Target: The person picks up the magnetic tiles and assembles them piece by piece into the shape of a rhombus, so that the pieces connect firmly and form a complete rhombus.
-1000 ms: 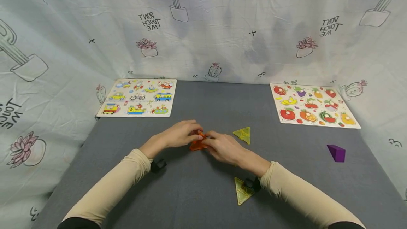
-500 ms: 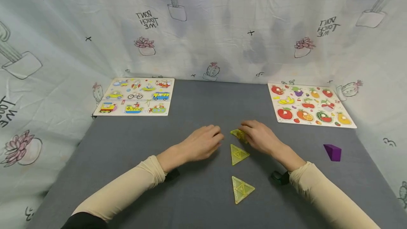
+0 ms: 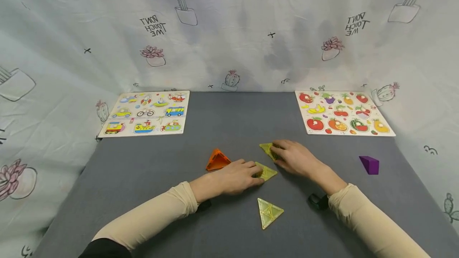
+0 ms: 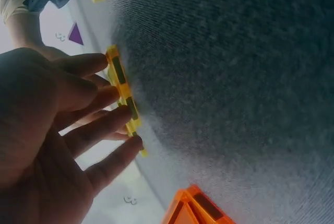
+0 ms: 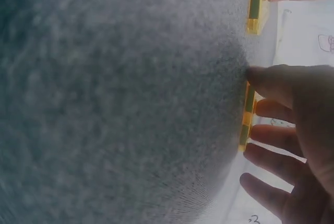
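My left hand (image 3: 234, 177) holds the middle yellow triangular magnetic tile (image 3: 268, 172), which lies flat on the grey table. In the left wrist view, thumb and fingertips (image 4: 121, 112) meet the tile's edge. My right hand (image 3: 299, 159) is at the farther yellow triangular tile (image 3: 266, 147) and covers part of it. The right wrist view has thumb and fingers around this tile's edge (image 5: 247, 114). Nearer the front lies a third yellow triangular tile (image 3: 269, 212), untouched. An orange pyramid of triangular tiles (image 3: 216, 160) stands just beyond the left hand.
At the back left lies a puzzle board with vehicles (image 3: 145, 112); a fruit puzzle board (image 3: 342, 112) lies at the back right. A purple wedge block (image 3: 370, 165) rests on the right side. A printed cloth (image 3: 251, 51) hangs behind the table (image 3: 236, 110).
My left hand has left the orange pyramid and moved right onto the middle yellow tile. The right hand has also let go of the pyramid and moved right to the far yellow tile.
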Demonstrator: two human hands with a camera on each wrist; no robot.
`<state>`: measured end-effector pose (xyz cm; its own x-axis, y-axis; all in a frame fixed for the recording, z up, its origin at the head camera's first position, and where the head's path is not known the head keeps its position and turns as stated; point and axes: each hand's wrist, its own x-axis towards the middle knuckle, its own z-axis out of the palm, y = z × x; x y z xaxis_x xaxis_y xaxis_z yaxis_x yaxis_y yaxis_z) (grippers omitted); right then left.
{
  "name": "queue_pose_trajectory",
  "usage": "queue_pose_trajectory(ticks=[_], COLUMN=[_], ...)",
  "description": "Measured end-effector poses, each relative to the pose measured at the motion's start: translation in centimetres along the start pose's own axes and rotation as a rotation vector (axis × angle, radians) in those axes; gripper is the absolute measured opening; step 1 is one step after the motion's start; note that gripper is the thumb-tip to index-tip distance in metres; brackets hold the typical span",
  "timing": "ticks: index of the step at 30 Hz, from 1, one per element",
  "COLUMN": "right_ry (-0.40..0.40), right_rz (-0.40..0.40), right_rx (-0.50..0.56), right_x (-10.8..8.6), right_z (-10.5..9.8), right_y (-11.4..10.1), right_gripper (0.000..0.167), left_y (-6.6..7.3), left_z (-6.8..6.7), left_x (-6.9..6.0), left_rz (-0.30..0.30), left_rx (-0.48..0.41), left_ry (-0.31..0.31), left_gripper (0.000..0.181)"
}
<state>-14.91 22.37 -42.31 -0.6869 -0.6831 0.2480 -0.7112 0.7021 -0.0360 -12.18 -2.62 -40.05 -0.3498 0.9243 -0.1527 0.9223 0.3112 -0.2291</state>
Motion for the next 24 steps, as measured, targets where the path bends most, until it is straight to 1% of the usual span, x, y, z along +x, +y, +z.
queue_pose_trajectory(ticks=[4,8,10,12,16,20,24], right_ry=[0.013,0.043,0.062,0.074,0.066,0.053,0.003], right_rz=[0.013,0.045,0.085,0.129,0.230,0.325,0.369], right_rx=[-0.011,0.002,0.020,0.035,0.114,0.235,0.340], right_x=[0.1,0.4,0.5,0.6,0.5,0.5,0.4], right_z=[-0.1,-0.2,-0.4,-0.6,-0.8,-1.0,-1.3], right_y=[0.2,0.1,0.1,0.1,0.4,0.6,0.6], right_gripper=[0.040,0.025,0.020,0.019,0.024,0.026,0.027], left_y=[0.0,0.0,0.1,0.1,0.2,0.1,0.0], left_z=[0.0,0.0,0.0,0.1,0.2,0.3,0.2], left_x=[0.0,0.2,0.2,0.3,0.2,0.4,0.7], left_rz=[-0.032,-0.048,-0.051,-0.051,-0.055,-0.057,-0.055], left_rx=[-0.015,-0.018,-0.016,-0.014,-0.024,-0.036,-0.050], left_ry=[-0.015,-0.037,-0.044,-0.046,-0.033,-0.029,-0.035], left_gripper=[0.041,0.043,0.043,0.042,0.040,0.040,0.042])
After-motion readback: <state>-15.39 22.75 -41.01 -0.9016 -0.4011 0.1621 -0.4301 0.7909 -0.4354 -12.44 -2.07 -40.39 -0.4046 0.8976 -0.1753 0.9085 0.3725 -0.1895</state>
